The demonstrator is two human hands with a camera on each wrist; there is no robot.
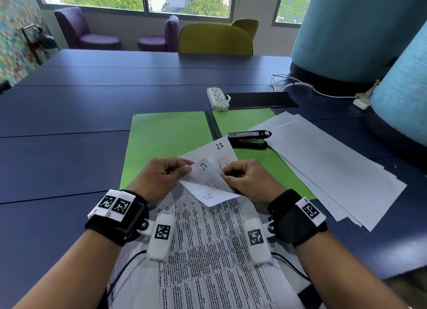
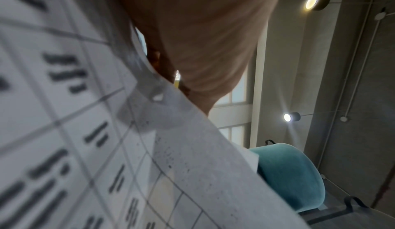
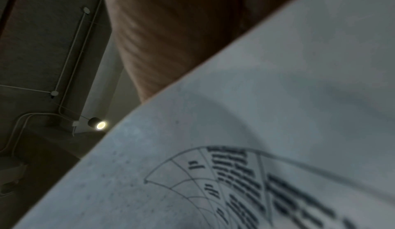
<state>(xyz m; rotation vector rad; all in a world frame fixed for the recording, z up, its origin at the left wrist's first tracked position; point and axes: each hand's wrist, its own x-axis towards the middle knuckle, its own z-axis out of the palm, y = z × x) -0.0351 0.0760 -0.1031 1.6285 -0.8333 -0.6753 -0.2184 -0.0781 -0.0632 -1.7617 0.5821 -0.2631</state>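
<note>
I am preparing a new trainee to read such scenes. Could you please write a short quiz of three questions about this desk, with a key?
1. True or false: the black stapler lies on the green folder.
2. Which number is handwritten on the curled sheet that the left hand and the right hand pinch? A) 17 B) 21 C) 12
3. In a few words: what white thing lies on the table just beyond the folder's far edge?
Key: 1 true; 2 A; 3 a power strip.
</note>
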